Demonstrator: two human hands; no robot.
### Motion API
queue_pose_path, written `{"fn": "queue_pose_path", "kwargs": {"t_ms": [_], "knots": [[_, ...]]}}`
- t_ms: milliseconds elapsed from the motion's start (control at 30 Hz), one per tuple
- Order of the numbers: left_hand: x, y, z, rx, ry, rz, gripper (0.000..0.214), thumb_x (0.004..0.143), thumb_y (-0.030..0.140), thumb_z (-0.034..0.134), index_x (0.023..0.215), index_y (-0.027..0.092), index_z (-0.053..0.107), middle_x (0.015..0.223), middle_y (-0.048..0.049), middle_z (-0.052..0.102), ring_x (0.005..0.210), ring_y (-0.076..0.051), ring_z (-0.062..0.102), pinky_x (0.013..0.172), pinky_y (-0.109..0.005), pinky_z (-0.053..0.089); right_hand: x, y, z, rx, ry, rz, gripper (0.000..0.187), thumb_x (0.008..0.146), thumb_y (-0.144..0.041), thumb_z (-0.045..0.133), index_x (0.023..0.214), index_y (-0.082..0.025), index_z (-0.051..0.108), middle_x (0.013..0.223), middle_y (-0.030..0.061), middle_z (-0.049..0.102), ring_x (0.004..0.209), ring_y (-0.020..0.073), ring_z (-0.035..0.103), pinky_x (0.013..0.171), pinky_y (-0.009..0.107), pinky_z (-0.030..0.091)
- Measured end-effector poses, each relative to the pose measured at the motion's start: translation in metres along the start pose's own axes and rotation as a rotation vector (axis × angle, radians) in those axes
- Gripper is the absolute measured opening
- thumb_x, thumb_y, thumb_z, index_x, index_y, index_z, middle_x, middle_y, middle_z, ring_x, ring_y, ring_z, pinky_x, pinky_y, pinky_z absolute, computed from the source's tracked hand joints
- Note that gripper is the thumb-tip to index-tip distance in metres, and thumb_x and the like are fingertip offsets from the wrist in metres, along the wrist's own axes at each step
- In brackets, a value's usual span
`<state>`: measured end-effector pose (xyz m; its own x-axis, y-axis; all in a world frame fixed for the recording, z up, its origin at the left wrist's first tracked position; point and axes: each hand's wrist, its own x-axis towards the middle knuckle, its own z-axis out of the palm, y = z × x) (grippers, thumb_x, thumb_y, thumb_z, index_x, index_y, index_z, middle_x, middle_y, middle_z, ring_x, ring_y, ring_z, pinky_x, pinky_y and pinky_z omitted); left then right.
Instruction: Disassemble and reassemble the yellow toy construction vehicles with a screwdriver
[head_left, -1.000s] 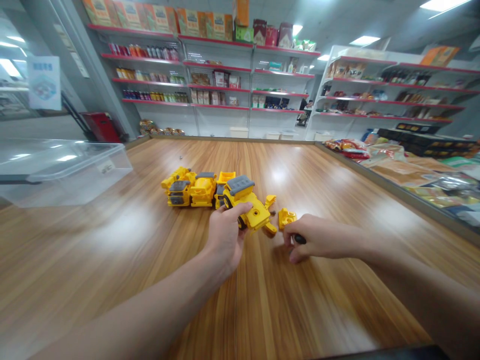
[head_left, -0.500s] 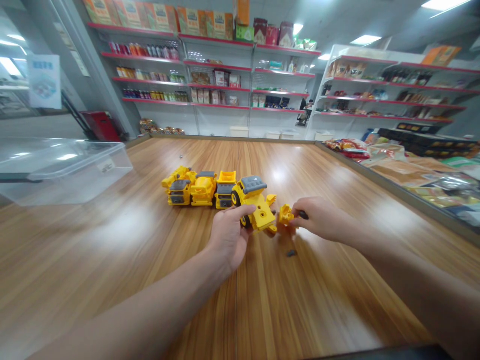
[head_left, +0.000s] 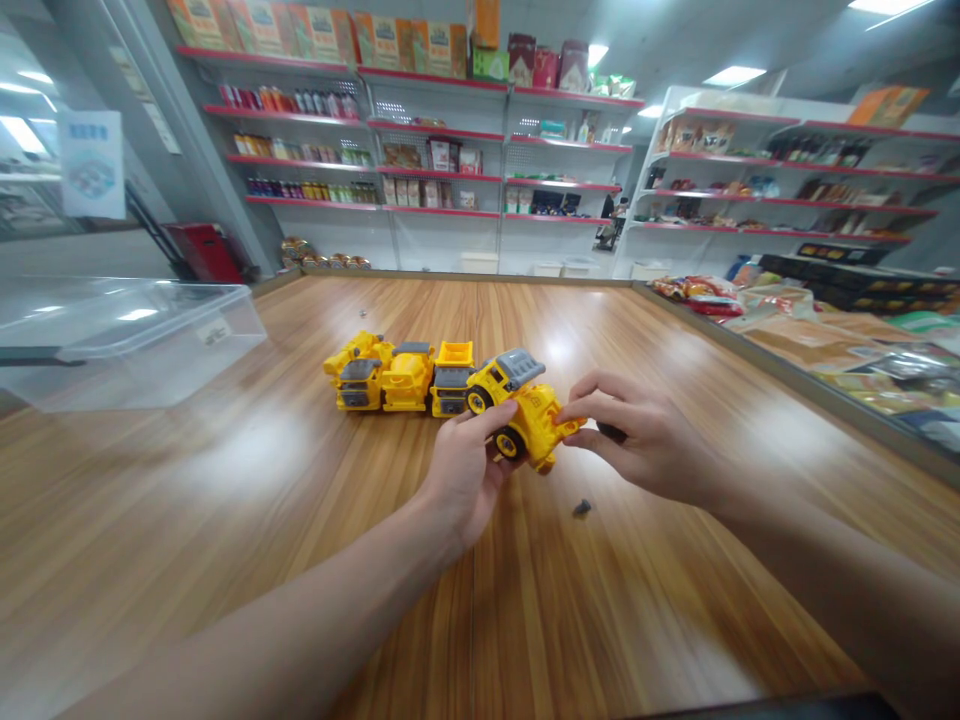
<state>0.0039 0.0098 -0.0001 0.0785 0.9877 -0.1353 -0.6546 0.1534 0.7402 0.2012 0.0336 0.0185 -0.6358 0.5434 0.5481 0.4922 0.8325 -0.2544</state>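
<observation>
A yellow toy construction truck with a grey roof is tilted above the wooden table. My left hand grips it from below, near its black wheels. My right hand pinches a small yellow part against the truck's front end and has a dark piece tucked in the palm. A tiny dark piece lies on the table just under the hands. Behind the held truck stands a row of three more yellow toy vehicles.
A clear plastic bin sits at the table's left edge. Packaged goods fill a display along the right side. Store shelves with red edges line the back wall.
My right hand lifted off the table, dropped a tiny dark piece, picked up the yellow part and brought it against the truck's front. My left hand raised and tilted the truck.
</observation>
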Motion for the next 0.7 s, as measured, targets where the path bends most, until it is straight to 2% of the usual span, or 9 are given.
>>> {"fn": "queue_pose_path", "kwargs": {"t_ms": [133,333,500,700], "knots": [[-0.0007,0.0007,-0.0007,0.011,0.035,-0.012,0.022,0.078,0.022,0.067,0.098,0.013,0.070,0.098,-0.0103,0.074,0.081,-0.021,0.069,0.061,-0.028,0.057,-0.0011,-0.0032,-0.0014,-0.006,-0.011,-0.033,0.019,0.092,-0.023,0.059,0.110,-0.023,0.065,0.105,0.0067,0.057,0.084,0.0149,0.058,0.074,0.029,0.048],[-0.0005,0.0007,-0.0026,0.010,0.053,0.002,0.025,0.078,0.026,0.066,0.099,0.013,0.070,0.100,-0.0105,0.074,0.083,-0.022,0.069,0.064,-0.030,0.057,-0.0018,-0.0044,0.0001,-0.006,-0.012,-0.065,0.021,0.090,-0.019,0.061,0.110,-0.021,0.065,0.102,0.0057,0.057,0.083,0.0136,0.058,0.073,0.027,0.047],[-0.0033,0.0010,-0.0003,0.012,-0.060,0.022,0.027,0.077,0.029,0.071,0.101,0.016,0.070,0.101,-0.0084,0.073,0.083,-0.020,0.067,0.063,-0.027,0.055,-0.0013,-0.0090,0.0020,0.036,-0.016,-0.087,0.019,0.090,-0.021,0.062,0.108,-0.021,0.065,0.100,0.0051,0.057,0.083,0.0134,0.058,0.072,0.026,0.048],[-0.0046,0.0005,0.0012,0.050,-0.207,0.030,0.023,0.075,0.024,0.075,0.097,0.019,0.071,0.098,-0.0054,0.072,0.081,-0.015,0.066,0.067,-0.023,0.052,-0.0028,-0.0100,0.0038,0.038,-0.045,-0.087,0.017,0.091,-0.026,0.061,0.107,-0.023,0.065,0.101,0.0064,0.058,0.087,0.0161,0.059,0.075,0.030,0.049]]}}
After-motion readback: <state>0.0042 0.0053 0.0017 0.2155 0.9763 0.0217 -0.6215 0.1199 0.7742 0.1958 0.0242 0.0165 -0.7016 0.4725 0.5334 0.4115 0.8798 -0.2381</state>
